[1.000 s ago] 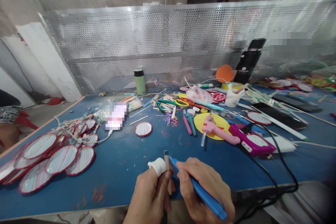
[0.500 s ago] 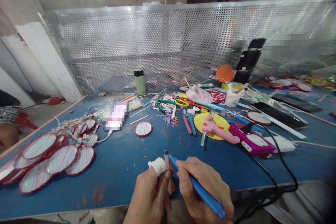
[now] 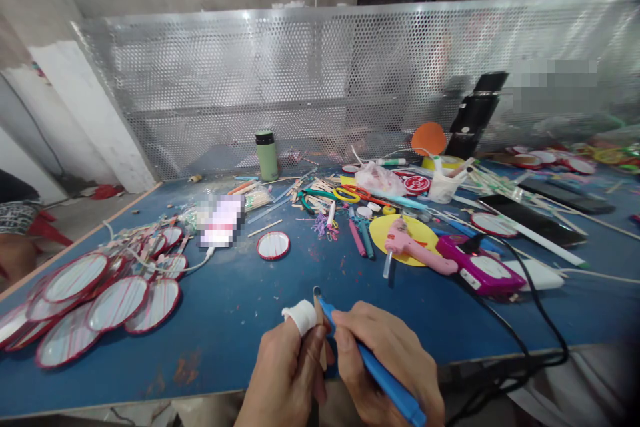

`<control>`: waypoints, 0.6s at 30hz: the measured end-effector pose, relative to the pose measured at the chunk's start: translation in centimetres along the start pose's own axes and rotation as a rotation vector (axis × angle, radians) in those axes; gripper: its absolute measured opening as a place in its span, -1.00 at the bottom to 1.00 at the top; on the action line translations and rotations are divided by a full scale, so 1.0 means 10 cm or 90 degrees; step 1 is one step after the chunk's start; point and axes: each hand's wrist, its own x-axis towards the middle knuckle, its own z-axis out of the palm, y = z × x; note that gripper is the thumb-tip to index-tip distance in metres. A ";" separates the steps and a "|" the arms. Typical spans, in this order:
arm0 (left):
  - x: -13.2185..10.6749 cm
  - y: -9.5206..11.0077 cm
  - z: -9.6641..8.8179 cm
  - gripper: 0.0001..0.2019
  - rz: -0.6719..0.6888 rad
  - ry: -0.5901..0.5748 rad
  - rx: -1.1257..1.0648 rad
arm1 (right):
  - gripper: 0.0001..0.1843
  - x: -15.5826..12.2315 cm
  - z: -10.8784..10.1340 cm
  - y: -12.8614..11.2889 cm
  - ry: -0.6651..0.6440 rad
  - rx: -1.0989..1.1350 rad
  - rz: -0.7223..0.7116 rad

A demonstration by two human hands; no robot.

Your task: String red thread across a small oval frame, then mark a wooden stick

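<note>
Near the front edge of the blue table, my left hand pinches a flat wooden craft stick, held upright with a dark mark at its top end. White tape wraps one finger of that hand. My right hand grips a blue marker pen like a pencil, its tip at the upper part of the stick. A round, red-rimmed disc with pale stripes lies just beyond my hands. The lower part of the stick is partly hidden by my fingers.
Several red-rimmed discs pile up at left, beside a phone on a cable. A pink glue gun rests on a yellow disc at right, near a purple power strip. A green bottle stands behind.
The marker's tip has shifted slightly left and up to the stick's top end, my right hand moving a little left with it. My left hand stays nearly still.
</note>
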 end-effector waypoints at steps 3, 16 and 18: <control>0.00 0.01 0.01 -0.69 -0.002 0.005 -0.014 | -0.84 0.00 -0.01 0.00 0.010 0.011 -0.007; 0.00 0.05 -0.01 -0.66 -0.015 -0.005 0.013 | -0.87 0.02 0.02 -0.01 0.039 -0.019 0.002; 0.00 0.05 -0.01 -0.66 -0.021 -0.008 0.015 | -0.86 0.03 0.02 -0.01 0.042 -0.018 0.003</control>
